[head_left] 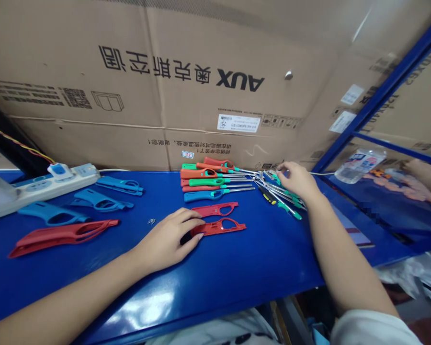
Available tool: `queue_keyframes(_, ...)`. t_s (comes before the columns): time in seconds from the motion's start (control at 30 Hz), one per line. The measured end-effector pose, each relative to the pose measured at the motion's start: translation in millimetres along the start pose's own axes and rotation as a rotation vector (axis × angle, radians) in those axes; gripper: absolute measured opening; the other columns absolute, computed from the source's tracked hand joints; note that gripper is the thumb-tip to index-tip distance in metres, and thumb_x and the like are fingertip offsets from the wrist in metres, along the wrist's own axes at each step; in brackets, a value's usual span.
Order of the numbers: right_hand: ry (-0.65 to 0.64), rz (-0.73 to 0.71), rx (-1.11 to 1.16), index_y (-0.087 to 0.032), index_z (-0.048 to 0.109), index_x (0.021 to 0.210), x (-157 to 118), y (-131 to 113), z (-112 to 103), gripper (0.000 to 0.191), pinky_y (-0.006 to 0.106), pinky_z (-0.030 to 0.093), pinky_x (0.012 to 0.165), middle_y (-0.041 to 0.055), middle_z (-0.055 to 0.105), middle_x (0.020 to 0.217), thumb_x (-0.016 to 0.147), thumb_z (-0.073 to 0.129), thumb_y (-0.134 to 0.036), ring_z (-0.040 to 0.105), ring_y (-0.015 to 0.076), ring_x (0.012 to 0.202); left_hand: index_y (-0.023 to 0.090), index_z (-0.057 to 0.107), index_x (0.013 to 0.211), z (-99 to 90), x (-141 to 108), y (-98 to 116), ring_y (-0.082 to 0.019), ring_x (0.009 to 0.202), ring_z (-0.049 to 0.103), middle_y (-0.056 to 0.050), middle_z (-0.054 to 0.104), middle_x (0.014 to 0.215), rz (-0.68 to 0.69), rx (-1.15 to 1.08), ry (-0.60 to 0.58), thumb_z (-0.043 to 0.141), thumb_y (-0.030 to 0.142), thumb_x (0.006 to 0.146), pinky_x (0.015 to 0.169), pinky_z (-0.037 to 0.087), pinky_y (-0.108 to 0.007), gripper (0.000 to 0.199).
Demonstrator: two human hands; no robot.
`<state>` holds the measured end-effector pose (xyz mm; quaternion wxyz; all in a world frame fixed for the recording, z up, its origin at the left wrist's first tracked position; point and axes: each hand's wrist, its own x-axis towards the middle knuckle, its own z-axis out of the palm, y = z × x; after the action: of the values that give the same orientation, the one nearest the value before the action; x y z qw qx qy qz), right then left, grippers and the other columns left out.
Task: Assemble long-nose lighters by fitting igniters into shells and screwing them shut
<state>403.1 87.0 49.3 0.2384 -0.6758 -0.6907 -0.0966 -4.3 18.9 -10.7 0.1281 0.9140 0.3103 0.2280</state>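
Observation:
My left hand [177,235] has its fingers closed over the left end of a red handle shell [221,227], which lies on the blue table. Just behind that shell lies a second red shell [215,209]. At the back right, my right hand [297,178] reaches into a pile of metal rods with green ends [289,209], its fingertips pinched at the pile's far edge; what they hold is too small to tell. A yellow and black screwdriver [267,195] lies among the rods. Left of the pile, several lighters in orange, green, red and blue [203,195] lie side by side.
Blue handle shells [52,213] and a stack of red ones [62,235] lie at the left, near a white power strip [43,188]. Small screws [151,221] lie left of my left hand. A cardboard sheet [129,120] stands behind. Blue rails and a plastic bottle [359,165] are at the right.

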Motion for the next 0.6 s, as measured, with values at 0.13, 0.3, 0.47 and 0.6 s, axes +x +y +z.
queue_keyframes(0.13, 0.026, 0.0, 0.054, -0.02, 0.067, 0.092, -2, 20, 11, 0.018, 0.039, 0.052, 0.079, 0.0107, 0.071, 0.09, 0.084, 0.054, -0.03, 0.065, 0.0249, 0.079, 0.023, 0.068, 0.117, 0.6, 1, 0, -0.026, 0.113, 0.061, -0.009, 0.068, 0.117, -0.012, -0.025, 0.027, 0.057, 0.028, 0.095, 0.098, 0.054, -0.042, 0.025)
queue_keyframes(0.3, 0.113, 0.018, 0.084, -0.019, 0.064, 0.108, 0, 28, 16, 0.029, 0.043, 0.053, 0.086, 0.0128, 0.07, 0.097, 0.089, 0.047, -0.031, 0.065, 0.0268, 0.086, 0.021, 0.068, 0.111, 0.3, 2, -2, -0.025, 0.109, 0.064, -0.009, 0.069, 0.114, -0.024, -0.039, 0.06, 0.059, 0.025, 0.091, 0.097, 0.055, -0.04, 0.023)
queue_keyframes(0.47, 0.019, -0.014, 0.061, -0.018, 0.066, 0.119, -2, 18, 32, 0.036, 0.049, 0.048, 0.097, 0.0144, 0.07, 0.115, 0.091, 0.046, -0.029, 0.063, 0.0313, 0.107, 0.02, 0.068, 0.11, -0.5, 4, -2, -0.024, 0.109, 0.064, -0.008, 0.069, 0.113, -0.021, -0.037, 0.058, 0.058, 0.024, 0.091, 0.096, 0.055, -0.038, 0.022)
queue_keyframes(0.6, -0.124, -0.03, 0.017, -0.022, 0.062, 0.132, -7, 8, 52, 0.043, 0.062, 0.04, 0.104, 0.0136, 0.061, 0.14, 0.097, 0.043, -0.036, 0.052, 0.0384, 0.129, 0.021, 0.068, 0.11, -1.7, 3, -2, -0.024, 0.109, 0.064, -0.008, 0.068, 0.114, -0.031, -0.036, 0.043, 0.058, 0.023, 0.091, 0.097, 0.054, -0.039, 0.022)
